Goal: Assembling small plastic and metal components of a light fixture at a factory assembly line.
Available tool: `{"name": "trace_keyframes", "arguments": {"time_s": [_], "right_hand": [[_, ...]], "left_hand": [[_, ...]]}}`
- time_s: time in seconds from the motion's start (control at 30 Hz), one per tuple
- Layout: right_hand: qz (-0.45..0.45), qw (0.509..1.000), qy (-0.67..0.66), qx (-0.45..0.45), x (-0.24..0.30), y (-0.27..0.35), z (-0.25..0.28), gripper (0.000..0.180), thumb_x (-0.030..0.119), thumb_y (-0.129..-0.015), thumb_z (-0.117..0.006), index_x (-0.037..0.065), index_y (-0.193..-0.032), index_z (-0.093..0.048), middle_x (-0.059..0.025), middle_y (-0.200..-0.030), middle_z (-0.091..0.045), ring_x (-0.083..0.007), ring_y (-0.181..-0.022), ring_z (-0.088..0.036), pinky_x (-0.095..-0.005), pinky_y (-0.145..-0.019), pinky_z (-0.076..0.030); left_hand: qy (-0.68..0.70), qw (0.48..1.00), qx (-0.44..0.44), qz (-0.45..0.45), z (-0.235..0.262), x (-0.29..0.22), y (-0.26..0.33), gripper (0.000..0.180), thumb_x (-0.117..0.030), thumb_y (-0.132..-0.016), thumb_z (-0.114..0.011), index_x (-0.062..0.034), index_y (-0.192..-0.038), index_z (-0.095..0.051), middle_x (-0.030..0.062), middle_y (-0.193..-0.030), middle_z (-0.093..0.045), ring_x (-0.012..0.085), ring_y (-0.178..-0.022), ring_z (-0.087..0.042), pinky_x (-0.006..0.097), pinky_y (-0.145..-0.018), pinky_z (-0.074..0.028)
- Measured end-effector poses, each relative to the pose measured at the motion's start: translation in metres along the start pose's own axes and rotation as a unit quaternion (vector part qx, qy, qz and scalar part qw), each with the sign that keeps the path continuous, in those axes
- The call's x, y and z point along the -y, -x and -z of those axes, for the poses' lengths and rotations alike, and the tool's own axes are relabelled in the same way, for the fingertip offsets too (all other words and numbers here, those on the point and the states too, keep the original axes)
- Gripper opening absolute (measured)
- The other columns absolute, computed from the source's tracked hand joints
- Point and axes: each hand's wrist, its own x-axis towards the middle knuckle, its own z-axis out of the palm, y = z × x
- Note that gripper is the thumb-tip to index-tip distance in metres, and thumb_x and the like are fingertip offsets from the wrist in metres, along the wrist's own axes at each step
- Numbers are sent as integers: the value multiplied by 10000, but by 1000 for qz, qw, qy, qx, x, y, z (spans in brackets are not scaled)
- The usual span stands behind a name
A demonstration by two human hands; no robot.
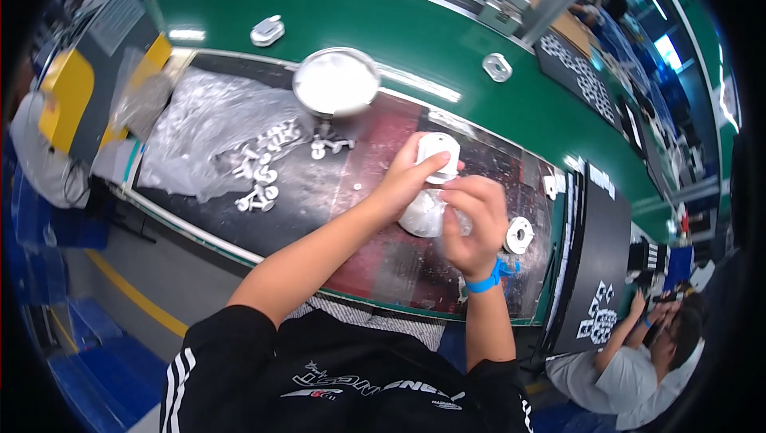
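Over the middle of the workbench, my left hand [407,168] is closed around a white rounded plastic housing [438,146], its thumb lying across the face. My right hand [476,221], with a blue wristband [493,276], is close below the housing. Its fingers are curled with the tips together near the housing's lower edge; what they pinch, if anything, is too small to make out. Beneath both hands sits a pale round dish-like thing [421,217], partly covered by the right hand. A white round part with a central hole [519,235] lies to the right of my right hand.
A large round pan with a white inside [337,82] stands at the back. Left of it, a clear plastic bag [203,130] lies beside several small white parts [259,177]. White housings [267,31] rest on the green belt [415,26]. Black trays [594,249] and co-workers [638,361] are at right.
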Motion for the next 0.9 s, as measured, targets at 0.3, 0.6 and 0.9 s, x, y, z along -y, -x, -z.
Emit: {"name": "trace_keyframes", "arguments": {"time_s": [0.3,0.6,0.9], "right_hand": [[49,962,113,242,43,-52,-141,89,81,-783,-602,50,-866,-599,-120,-858,-609,-274,-791,-634,-381,-692,-536],[58,912,239,328,41,-58,-183,82,36,-747,-631,42,-778,-706,-132,-836,-664,-247,-791,-693,-339,-665,-580],[-109,982,-131,78,93,-18,-37,164,-56,-764,-702,14,-911,-685,-110,-858,-665,-224,-699,-643,-306,-635,-519]], "left_hand": [[52,999,2,-8,6,-7,-3,352,-178,-952,-616,-37,-1226,-445,191,-1015,-674,234,-849,-692,350,-738,-584],[96,993,45,-43,-7,-15,8,364,-196,-948,-625,-43,-1216,-431,185,-1004,-674,235,-831,-697,348,-717,-589],[182,981,17,-63,17,-32,-2,367,-210,-965,-567,-37,-1255,-422,230,-1075,-654,278,-879,-691,371,-768,-595]]}}
